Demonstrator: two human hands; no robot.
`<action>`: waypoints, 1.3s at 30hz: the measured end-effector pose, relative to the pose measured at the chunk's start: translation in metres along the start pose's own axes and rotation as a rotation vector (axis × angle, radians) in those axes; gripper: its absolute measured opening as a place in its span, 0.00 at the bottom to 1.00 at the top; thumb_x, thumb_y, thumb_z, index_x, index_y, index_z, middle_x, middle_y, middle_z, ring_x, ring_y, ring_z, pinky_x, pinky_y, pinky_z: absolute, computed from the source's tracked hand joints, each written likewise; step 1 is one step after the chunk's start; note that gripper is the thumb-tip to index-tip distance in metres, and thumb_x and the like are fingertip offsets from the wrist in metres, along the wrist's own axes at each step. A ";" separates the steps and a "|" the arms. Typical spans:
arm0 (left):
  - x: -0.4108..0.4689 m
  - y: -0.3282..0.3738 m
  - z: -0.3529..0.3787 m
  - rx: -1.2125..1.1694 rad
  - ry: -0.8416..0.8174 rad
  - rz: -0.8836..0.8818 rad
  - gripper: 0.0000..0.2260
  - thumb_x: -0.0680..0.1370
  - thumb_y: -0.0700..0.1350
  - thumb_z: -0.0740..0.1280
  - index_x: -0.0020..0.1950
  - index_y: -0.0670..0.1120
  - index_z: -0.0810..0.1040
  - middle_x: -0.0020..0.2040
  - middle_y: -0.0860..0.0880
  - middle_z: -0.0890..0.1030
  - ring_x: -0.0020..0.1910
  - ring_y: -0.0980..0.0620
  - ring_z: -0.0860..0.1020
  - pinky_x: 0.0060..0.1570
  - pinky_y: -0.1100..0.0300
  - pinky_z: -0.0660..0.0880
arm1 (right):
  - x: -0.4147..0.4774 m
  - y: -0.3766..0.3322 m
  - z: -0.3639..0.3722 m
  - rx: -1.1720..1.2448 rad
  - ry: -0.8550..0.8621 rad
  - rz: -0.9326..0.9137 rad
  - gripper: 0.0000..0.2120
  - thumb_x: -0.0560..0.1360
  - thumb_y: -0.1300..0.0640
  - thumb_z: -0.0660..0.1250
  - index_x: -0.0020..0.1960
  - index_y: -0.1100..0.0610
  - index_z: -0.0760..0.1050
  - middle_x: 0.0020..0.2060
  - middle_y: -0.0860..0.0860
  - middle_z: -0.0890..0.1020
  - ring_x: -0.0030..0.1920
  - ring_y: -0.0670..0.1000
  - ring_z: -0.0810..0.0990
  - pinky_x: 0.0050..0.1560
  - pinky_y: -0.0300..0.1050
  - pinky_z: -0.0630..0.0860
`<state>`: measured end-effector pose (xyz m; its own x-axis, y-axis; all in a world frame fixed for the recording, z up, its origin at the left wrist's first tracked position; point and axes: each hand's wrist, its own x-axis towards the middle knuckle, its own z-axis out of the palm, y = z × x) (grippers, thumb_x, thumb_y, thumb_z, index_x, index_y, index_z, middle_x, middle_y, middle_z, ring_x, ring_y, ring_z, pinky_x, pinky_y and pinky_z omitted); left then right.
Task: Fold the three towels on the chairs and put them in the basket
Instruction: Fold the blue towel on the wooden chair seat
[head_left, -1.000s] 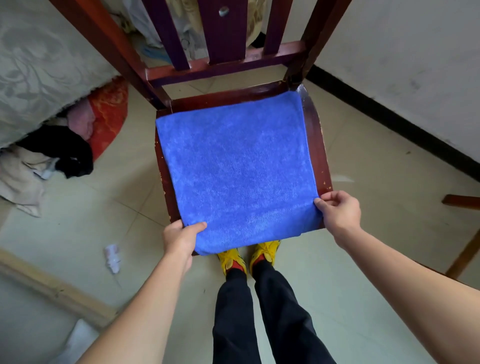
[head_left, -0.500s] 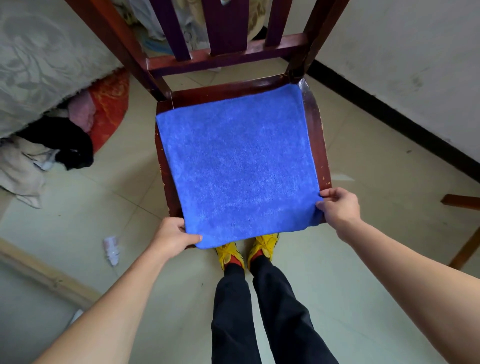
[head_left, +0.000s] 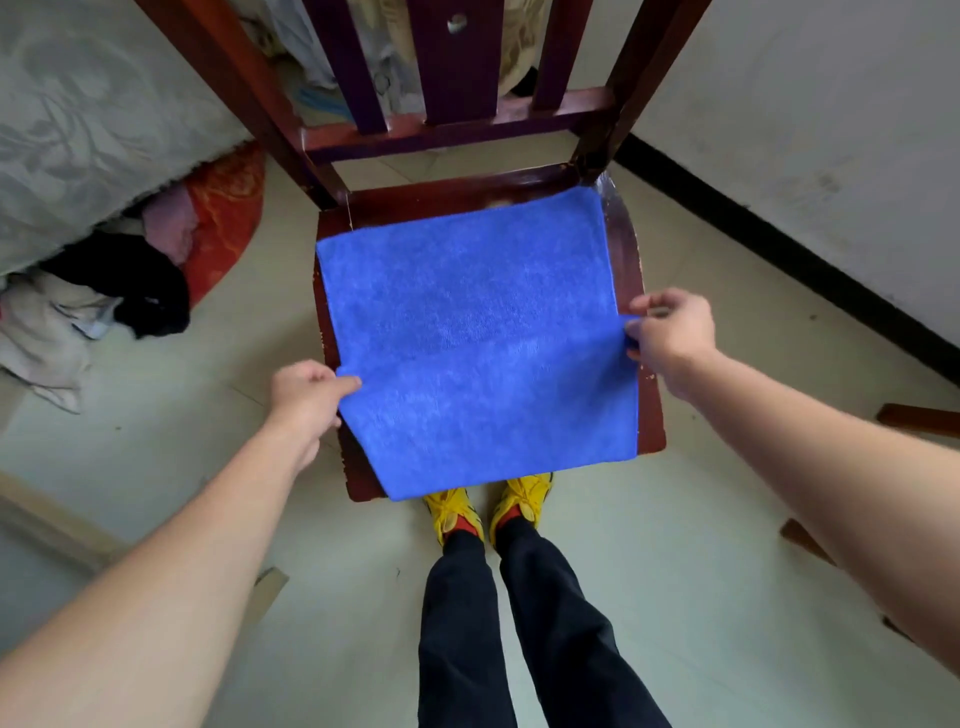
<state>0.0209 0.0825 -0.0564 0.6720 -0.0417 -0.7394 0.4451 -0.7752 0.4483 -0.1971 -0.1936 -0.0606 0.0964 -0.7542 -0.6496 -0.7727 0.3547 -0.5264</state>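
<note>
Blue towel (head_left: 478, 332) on one chair (head_left: 631, 270), left hand (head_left: 304, 397), right hand (head_left: 670, 332) pinching its edges

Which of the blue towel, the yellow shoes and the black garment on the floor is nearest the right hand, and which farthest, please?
From the right hand:
1. Blue towel, pinched at its right edge.
2. Yellow shoes, below, beside the chair's front.
3. Black garment, far left on the floor.
</note>
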 end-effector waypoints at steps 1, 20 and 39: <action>0.005 0.009 0.003 -0.032 0.047 0.003 0.14 0.73 0.38 0.71 0.35 0.45 0.67 0.45 0.42 0.77 0.29 0.49 0.68 0.27 0.58 0.66 | 0.007 -0.011 0.005 0.040 -0.002 -0.005 0.13 0.72 0.69 0.66 0.38 0.52 0.73 0.35 0.51 0.77 0.32 0.52 0.77 0.29 0.42 0.77; -0.025 -0.023 0.022 -0.229 -0.044 -0.073 0.06 0.72 0.34 0.71 0.46 0.43 0.80 0.44 0.48 0.83 0.39 0.53 0.80 0.36 0.62 0.76 | -0.026 0.076 0.001 -0.121 -0.076 0.142 0.10 0.74 0.55 0.69 0.36 0.58 0.74 0.31 0.52 0.75 0.34 0.54 0.71 0.34 0.48 0.72; -0.044 -0.035 0.041 -0.177 -0.058 -0.201 0.18 0.70 0.40 0.76 0.56 0.41 0.74 0.45 0.46 0.81 0.41 0.51 0.79 0.38 0.62 0.73 | -0.029 0.078 -0.006 -0.170 -0.135 0.140 0.05 0.70 0.56 0.73 0.42 0.56 0.79 0.37 0.52 0.82 0.37 0.55 0.78 0.41 0.49 0.76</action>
<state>-0.0487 0.0857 -0.0599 0.5267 0.0620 -0.8478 0.6660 -0.6498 0.3663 -0.2636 -0.1469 -0.0795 0.0551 -0.6199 -0.7828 -0.8776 0.3438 -0.3340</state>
